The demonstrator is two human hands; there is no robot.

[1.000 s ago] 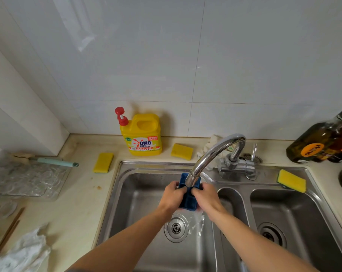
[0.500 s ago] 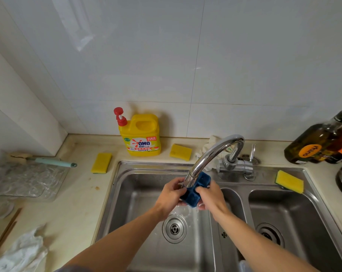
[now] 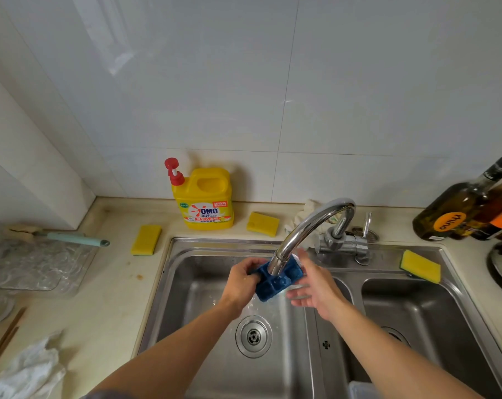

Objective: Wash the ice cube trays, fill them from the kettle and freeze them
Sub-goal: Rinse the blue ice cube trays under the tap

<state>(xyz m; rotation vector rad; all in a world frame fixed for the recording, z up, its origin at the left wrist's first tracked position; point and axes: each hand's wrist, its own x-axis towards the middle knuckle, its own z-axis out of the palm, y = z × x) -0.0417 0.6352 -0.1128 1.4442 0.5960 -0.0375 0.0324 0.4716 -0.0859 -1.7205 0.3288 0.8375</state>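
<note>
Well, our left hand [image 3: 239,283] has its fingers curled round the left end of the small blue ice cube tray [image 3: 272,287], gripping it by the rim. Our right hand [image 3: 316,286] holds nothing. Its fingers are straight and spread beside the tray's right end, and the blur stops us telling whether they touch it. The tray hangs tilted over the left basin of the sink [image 3: 215,242], its cups facing us, right under the mouth of the tap [image 3: 316,223]. Water runs off it toward the drain [image 3: 253,336].

We judge the tray light and probably rubbery, so it may bend when held by one end, and wet it will be slippery. Taking both short ends by the rim should steady it. The tap's spout crosses just above the tray and is what we could knock when lifting out.

Behind the sink stands a yellow detergent bottle [image 3: 202,197], with a sponge [image 3: 146,239] to its left and another sponge [image 3: 262,223] to its right. A third sponge [image 3: 421,266] lies on the sink's right rim. Dark bottles [image 3: 456,208] stand far right, and a brush [image 3: 71,239] lies far left, all well apart from the tray.
</note>
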